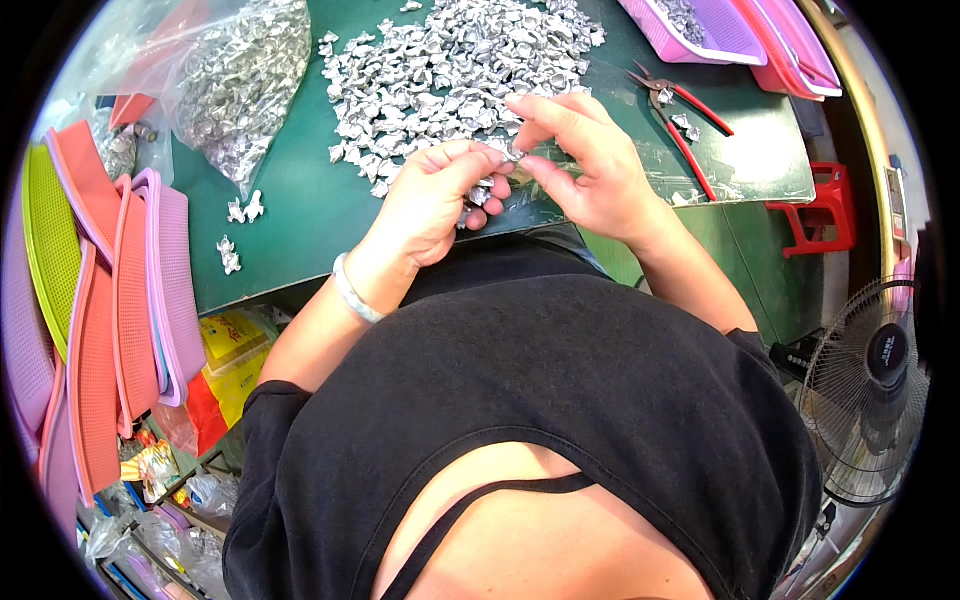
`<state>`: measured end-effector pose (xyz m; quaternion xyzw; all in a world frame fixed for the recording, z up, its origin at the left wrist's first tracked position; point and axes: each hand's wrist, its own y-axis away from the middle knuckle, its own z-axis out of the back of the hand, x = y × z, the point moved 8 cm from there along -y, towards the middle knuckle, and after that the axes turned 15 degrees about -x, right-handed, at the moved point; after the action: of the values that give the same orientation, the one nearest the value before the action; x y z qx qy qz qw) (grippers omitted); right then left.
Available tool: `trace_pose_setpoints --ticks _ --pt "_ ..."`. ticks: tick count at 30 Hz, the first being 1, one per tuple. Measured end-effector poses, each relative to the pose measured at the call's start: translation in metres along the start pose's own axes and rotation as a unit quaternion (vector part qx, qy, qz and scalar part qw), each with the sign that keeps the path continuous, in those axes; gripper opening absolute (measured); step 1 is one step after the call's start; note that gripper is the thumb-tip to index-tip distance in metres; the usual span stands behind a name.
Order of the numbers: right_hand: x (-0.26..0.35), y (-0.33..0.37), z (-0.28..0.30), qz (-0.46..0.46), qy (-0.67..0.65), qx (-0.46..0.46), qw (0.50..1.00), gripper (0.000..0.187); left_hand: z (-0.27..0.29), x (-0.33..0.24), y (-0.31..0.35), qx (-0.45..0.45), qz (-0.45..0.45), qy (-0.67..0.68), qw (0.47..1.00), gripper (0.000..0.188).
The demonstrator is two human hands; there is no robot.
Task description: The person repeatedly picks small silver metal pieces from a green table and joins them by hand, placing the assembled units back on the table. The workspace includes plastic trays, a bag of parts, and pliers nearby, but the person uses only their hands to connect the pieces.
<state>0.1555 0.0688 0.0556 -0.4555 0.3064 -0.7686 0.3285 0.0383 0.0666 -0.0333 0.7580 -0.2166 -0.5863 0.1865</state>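
Observation:
Over the table's near edge, my left hand point(433, 193) is closed, pinching a small silver metal casting point(508, 152) between thumb and forefinger. More silver castings point(481, 192) show between its curled lower fingers. Close at the right, my right hand point(592, 165) has its thumb and forefinger apart, the thumb tip beside the pinched casting; whether it touches cannot be made out. Just beyond both hands spreads a large pile of similar silver castings point(440, 85) on the green table point(290, 225).
Red-handled cutting pliers point(683, 130) lie open at right, near a few loose castings point(686, 126). A purple basket point(715, 45) and a pink basket point(790, 50) stand far right. At left are a plastic bag of castings point(240, 95) and stacked baskets point(130, 300). A red stool point(828, 210) and fan point(870, 390) stand right.

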Motion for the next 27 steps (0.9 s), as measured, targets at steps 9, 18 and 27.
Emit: trace_pose_setpoints --ticks 9,18,27 --pt "-0.0104 0.0057 -0.0002 -0.081 -0.011 0.020 0.996 0.049 0.0015 0.0011 -0.0003 0.000 0.021 0.013 1.000 0.017" --pt "-0.0085 0.0059 0.0006 -0.079 -0.007 0.017 0.997 0.051 0.0018 0.0026 -0.0016 -0.001 0.022 0.025 0.999 0.016" --pt "-0.0076 0.0055 0.0018 -0.077 -0.015 0.012 0.997 0.052 0.0013 0.0008 -0.0020 -0.002 0.008 0.020 1.000 0.013"
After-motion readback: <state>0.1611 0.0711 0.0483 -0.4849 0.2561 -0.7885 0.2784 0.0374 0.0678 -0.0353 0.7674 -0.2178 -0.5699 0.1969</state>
